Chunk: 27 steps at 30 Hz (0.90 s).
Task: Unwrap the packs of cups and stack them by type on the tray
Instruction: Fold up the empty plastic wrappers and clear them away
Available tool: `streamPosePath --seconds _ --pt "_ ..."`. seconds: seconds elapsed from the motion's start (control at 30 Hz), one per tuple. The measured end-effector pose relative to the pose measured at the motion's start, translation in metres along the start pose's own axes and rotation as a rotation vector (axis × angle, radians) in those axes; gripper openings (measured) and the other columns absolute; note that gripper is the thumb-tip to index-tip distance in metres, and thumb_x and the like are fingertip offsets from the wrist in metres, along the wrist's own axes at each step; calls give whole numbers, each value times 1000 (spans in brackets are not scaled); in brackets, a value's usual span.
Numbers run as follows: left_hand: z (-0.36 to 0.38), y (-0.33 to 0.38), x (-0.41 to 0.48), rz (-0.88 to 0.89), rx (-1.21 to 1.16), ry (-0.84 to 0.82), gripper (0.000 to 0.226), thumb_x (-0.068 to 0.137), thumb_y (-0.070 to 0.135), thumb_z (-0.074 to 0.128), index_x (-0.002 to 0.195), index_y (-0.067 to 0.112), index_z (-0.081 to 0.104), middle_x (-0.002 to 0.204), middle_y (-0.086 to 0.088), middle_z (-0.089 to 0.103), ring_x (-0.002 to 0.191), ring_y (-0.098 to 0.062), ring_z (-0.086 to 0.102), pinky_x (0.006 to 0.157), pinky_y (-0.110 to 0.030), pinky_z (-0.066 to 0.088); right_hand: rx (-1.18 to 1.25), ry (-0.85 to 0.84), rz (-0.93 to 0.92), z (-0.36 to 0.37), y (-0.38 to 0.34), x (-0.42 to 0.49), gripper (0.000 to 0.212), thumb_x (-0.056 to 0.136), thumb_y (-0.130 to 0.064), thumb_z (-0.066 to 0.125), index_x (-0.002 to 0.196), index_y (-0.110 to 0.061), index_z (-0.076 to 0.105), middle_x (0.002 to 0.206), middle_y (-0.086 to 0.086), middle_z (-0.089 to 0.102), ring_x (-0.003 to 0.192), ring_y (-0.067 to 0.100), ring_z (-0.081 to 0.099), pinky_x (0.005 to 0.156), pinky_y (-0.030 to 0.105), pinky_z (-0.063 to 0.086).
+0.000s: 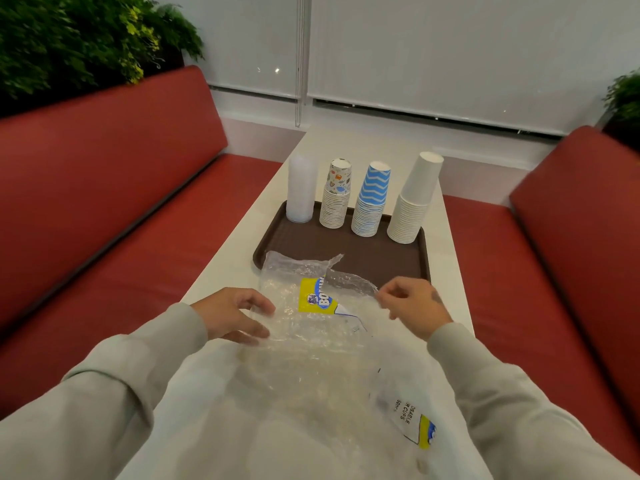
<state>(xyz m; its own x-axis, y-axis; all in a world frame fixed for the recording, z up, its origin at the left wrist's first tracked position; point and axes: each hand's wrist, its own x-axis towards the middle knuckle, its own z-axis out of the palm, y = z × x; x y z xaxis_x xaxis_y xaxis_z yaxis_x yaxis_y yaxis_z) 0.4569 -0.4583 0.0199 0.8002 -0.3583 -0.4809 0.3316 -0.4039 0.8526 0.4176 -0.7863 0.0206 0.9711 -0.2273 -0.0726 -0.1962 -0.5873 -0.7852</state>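
On the brown tray (363,258) stand four upside-down stacks in a row: clear plastic cups (300,188), cartoon-print paper cups (336,197), blue-and-white wavy cups (372,200) and plain white cups (414,199). An empty clear wrapper with a yellow-blue label (311,292) lies over the tray's near edge and the table. My left hand (233,315) holds its left side between thumb and fingers. My right hand (412,304) pinches the torn right edge of the wrapper. More crumpled clear wrapping (311,393) lies between my forearms.
The narrow white table (450,271) runs away from me to a window with white blinds. Red bench seats (121,237) flank it on both sides. Green plants stand behind the left backrest (79,39) and at the far right.
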Motion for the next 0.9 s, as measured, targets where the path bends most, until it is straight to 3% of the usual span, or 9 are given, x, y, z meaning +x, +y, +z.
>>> streamPosePath --seconds 0.1,0.2,0.37,0.47,0.53,0.63,0.7,0.8,0.9 --pt "6 5 1 -20 -100 31 33 87 19 75 117 24 63 112 -13 70 91 -32 74 76 -43 61 -140 -258 -38 30 -12 -4 30 79 -27 80 105 -29 66 96 -7 67 77 11 60 62 19 44" --pt "11 7 6 1 -137 109 30 93 17 67 120 27 61 103 -14 74 82 -31 75 69 -39 62 -419 -271 -41 56 -11 -5 41 84 -31 71 121 -31 55 111 -4 61 95 20 58 72 25 47" --pt "4 2 11 37 -168 176 29 90 -8 64 113 10 66 98 -24 73 80 -35 75 64 -32 61 -653 -22 -347 64 -2 -6 12 86 -9 58 96 -14 59 101 5 60 83 30 56 65 33 38" --pt "-3 2 11 32 -205 164 30 88 -8 66 113 9 67 98 -22 74 81 -34 75 63 -30 61 -709 102 -505 55 12 -6 40 59 8 79 77 -16 52 74 4 52 49 23 33 45 26 20" --pt "-5 2 11 22 -202 140 32 86 -8 68 113 9 67 99 -23 73 82 -34 75 64 -30 61 -847 92 -543 50 14 -6 44 55 7 82 78 -17 53 71 3 52 52 18 27 44 18 10" --pt "-6 3 14 33 -191 144 32 87 -10 66 113 9 66 105 -26 70 82 -35 75 65 -31 62 -1011 -126 -437 44 16 -5 27 91 -4 55 115 -16 53 106 7 58 79 26 50 62 28 34" --pt "-8 3 16 42 -175 141 32 89 -13 61 113 8 66 111 -22 69 83 -36 75 67 -32 62 -1062 -287 -291 35 14 -1 27 97 -13 49 124 -18 49 120 6 55 99 28 57 74 30 40" --pt "-11 1 18 54 -156 125 38 86 -18 60 112 9 68 118 -12 66 87 -32 75 75 -37 62 -982 -390 -63 13 12 12 33 90 -32 64 120 -25 52 127 2 54 111 25 58 91 32 48" --pt "-13 7 16 107 -188 155 35 86 -15 63 111 9 70 121 -8 66 95 -24 74 74 -33 62 -770 -515 135 -18 2 24 63 65 -57 82 119 -40 54 126 -4 55 111 20 57 98 35 49"
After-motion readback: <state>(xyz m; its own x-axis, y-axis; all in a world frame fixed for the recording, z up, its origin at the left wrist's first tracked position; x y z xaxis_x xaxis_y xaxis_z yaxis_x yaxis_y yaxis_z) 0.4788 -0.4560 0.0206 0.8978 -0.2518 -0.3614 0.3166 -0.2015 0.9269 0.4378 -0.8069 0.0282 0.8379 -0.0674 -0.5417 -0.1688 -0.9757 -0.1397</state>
